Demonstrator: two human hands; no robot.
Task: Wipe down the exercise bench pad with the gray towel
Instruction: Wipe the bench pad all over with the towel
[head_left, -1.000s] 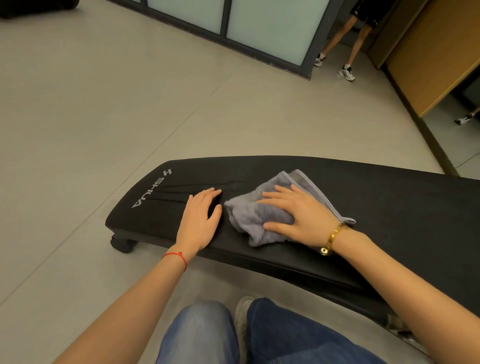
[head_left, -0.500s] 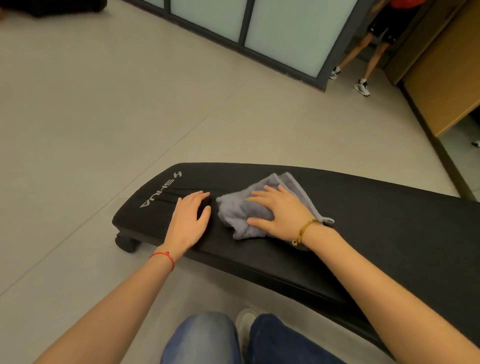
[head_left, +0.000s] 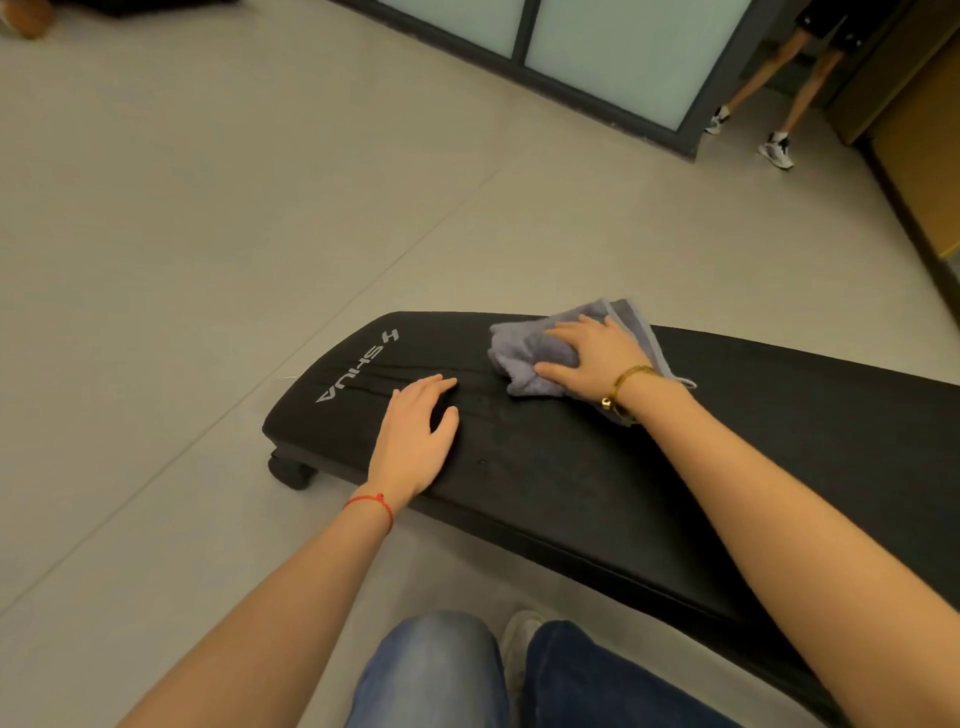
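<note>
Knees (head_left: 436, 670) in blue denim are seen at the bottom edge, with a pale shoe (head_left: 517, 644) between them on the grey tiled floor (head_left: 208, 234). Beyond them, a black exercise bench pad (head_left: 571, 483) is laid low across the view, its end marked with white lettering (head_left: 358, 366) (read upside down from this side) and carried on a small black wheel (head_left: 291, 473). The left hand (head_left: 415, 441), a red string (head_left: 371, 504) worn at its wrist, is rested flat on the pad near the lettered end, fingers straight and holding nothing. Further along, at the pad's far edge, the gray towel (head_left: 540, 345) is lain bunched on the surface; it is pressed down by the right hand (head_left: 592, 353), fingers spread over the cloth and thumb laid along its near side, a gold bracelet (head_left: 621, 387) worn at the wrist. Farthest off, a dark-framed frosted glass partition (head_left: 613, 62) and the bare legs and sneakers of another person (head_left: 774, 104) are recorded, with wooden panelling (head_left: 914, 130) at the right.
</note>
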